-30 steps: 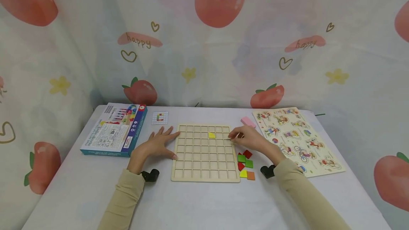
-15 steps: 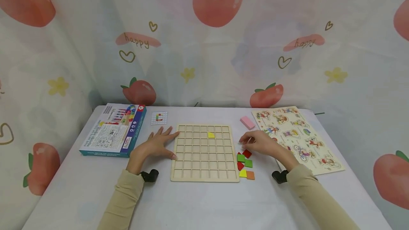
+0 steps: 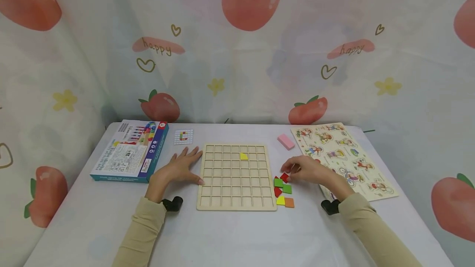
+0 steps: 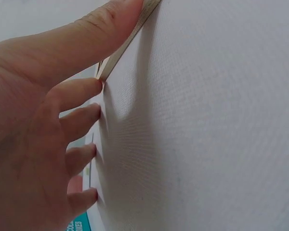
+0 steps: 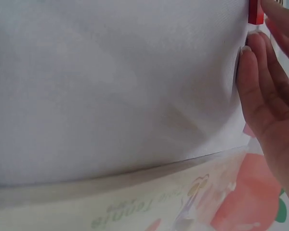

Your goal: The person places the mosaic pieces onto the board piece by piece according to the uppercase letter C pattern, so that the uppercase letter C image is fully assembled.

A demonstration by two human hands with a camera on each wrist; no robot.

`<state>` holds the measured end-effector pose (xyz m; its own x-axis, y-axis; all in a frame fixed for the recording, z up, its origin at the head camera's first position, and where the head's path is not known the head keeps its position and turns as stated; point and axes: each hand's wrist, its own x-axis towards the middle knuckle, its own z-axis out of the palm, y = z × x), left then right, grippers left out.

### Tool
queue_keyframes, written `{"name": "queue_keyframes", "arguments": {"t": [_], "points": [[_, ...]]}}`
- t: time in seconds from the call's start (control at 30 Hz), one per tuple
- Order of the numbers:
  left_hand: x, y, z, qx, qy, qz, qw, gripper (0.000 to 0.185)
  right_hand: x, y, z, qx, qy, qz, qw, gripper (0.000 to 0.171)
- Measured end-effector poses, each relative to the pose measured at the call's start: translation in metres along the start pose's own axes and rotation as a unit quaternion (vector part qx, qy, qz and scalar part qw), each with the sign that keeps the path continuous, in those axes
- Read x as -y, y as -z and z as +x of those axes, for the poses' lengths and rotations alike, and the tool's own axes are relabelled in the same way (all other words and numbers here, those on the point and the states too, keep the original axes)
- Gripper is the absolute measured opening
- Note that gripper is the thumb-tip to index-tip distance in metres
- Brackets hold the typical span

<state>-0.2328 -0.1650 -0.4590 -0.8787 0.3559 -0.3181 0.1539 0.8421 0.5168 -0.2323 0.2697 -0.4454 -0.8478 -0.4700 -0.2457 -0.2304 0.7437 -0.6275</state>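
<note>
A wooden grid board [image 3: 237,184] lies in the middle of the table with one yellow tile [image 3: 243,156] set in a cell near its top. My left hand [image 3: 179,167] lies flat with straight fingers, its thumb against the board's left edge [image 4: 127,41]. Beside the board's right edge sits a small heap of tiles: two green [image 3: 278,183], a red triangle [image 3: 277,192], a yellow [image 3: 281,200] and an orange [image 3: 290,203]. My right hand [image 3: 302,170] reaches the top of that heap and pinches a red tile [image 3: 284,176] [image 5: 255,12] between thumb and fingertips.
A pink block [image 3: 286,141] lies behind the heap. A picture puzzle board [image 3: 356,147] fills the right side of the table. At the left are a printed box [image 3: 128,151] and a small pattern card [image 3: 183,136]. A patterned curtain hangs behind.
My right hand has drawn back from the board's upper right cells, down and to the right, onto the tile heap. The left hand and the board have stayed put.
</note>
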Motion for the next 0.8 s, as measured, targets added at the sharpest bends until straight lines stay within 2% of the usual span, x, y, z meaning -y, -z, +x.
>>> {"name": "queue_keyframes", "arguments": {"t": [0.2, 0.8], "points": [[-0.0001, 0.001, -0.0007, 0.002, 0.0, -0.001, 1.0, 0.107, 0.0014, -0.0006, -0.004, 0.011, -0.012, 0.012, 1.0, 0.026], [0.0004, 0.0004, 0.0015, 0.002, 0.002, -0.003, 1.0, 0.106, 0.0004, -0.0088, -0.0001, -0.014, 0.001, 0.0, 1.0, 0.019]]}}
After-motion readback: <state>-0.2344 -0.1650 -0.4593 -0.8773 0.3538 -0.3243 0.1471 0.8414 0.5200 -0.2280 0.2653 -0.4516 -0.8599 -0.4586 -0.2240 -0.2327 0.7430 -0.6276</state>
